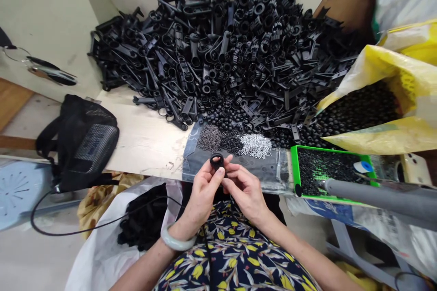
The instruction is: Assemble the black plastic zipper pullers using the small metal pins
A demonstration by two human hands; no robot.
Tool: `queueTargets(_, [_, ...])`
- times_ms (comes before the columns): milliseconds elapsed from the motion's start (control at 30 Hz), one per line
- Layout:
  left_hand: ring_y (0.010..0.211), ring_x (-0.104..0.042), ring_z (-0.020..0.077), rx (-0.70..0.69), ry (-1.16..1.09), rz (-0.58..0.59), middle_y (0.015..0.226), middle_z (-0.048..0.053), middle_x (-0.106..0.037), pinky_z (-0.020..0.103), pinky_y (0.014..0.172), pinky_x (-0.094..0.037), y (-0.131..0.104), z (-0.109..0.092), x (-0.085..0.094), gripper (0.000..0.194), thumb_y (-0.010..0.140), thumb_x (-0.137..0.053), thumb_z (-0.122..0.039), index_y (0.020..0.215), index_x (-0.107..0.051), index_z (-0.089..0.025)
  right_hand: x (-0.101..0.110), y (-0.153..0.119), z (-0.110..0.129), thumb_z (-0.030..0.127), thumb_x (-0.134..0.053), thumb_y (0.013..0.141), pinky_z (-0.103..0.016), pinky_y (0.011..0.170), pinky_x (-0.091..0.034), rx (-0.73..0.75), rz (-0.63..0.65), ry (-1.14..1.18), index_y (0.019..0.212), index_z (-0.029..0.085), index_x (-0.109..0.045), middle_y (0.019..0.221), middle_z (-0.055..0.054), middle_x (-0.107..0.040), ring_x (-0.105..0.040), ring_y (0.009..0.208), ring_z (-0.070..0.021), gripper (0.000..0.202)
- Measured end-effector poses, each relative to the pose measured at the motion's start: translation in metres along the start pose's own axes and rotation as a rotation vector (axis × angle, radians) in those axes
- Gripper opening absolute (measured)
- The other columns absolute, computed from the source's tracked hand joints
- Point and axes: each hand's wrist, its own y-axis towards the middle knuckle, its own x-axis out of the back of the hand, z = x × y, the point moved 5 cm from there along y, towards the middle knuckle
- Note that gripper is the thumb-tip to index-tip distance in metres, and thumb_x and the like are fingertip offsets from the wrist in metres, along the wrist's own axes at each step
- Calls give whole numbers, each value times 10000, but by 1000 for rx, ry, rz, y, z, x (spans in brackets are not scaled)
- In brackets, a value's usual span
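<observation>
A small black plastic part with a round ring at its top (217, 161) is pinched in my left hand (206, 187), thumb across its front. My right hand (245, 187) meets it from the other side, thumb and fingers closed at the part's lower right; whether a smaller piece sits between those fingertips is hidden. Both hands are in front of the bench's near edge, above my lap. Just beyond them, on a dark mat (239, 163), lie a heap of small dark metal pieces (209, 138) and a heap of silvery pins (256, 145).
A large pile of black plastic parts (211, 54) covers the back of the bench. To the right are a yellow bag (378, 141) of black beads, a green tray (295, 170) and a grey tube (375, 198). A black bag (82, 141) lies left; a white sack (99, 254) stands below.
</observation>
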Motion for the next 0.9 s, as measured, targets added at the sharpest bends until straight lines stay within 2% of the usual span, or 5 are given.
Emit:
queueTargets(100, [1114,-698,227,-100,232,89,1167,82,-756,347,997,-551,3,-20,16,214,894,-762,-288,1090,-722,-211,5,2,7,312,-637,984,-318,833,-561,107,19,-63,1011,223,-723,1014,-64,-683,-668,925,-184,126])
queueTargets(233, [948,-711,183,-254,503,289,984,42,-745,289,856,-574,8,-33,30,76,890,-741,-196,961,-721,-215,9,9,-7,420,-679,950,-309,738,-610,-100,160,178,1185,242,-668,1053,-49,-673,-697,856,-168,296])
queueTargets(400, [1257,-602,241,-529,992,493,1333,69,-689,444,1054,-481,13,-33,22,362,927,-509,-43,1168,-680,-253,32,16,-12,391,-673,976,-335,841,-585,32,144,-98,1199,237,-715,1065,-52,-693,-691,936,-177,274])
queueTargets(600, [1087,-601,246,-792,1335,298,1102,39,-753,472,964,-402,64,-59,-18,223,956,-536,-105,1065,-680,-235,42,14,-12,280,-652,1006,-428,896,-461,457,32,-781,1093,235,-747,1021,-53,-762,-629,997,-235,136])
queueTargets(900, [1020,-555,313,-929,1737,274,983,113,-697,447,800,-361,143,-31,-70,101,950,-668,-236,880,-730,-196,86,-8,-3,222,-602,1026,-382,856,-524,316,-289,-621,1179,227,-713,1023,-66,-730,-647,944,-209,189])
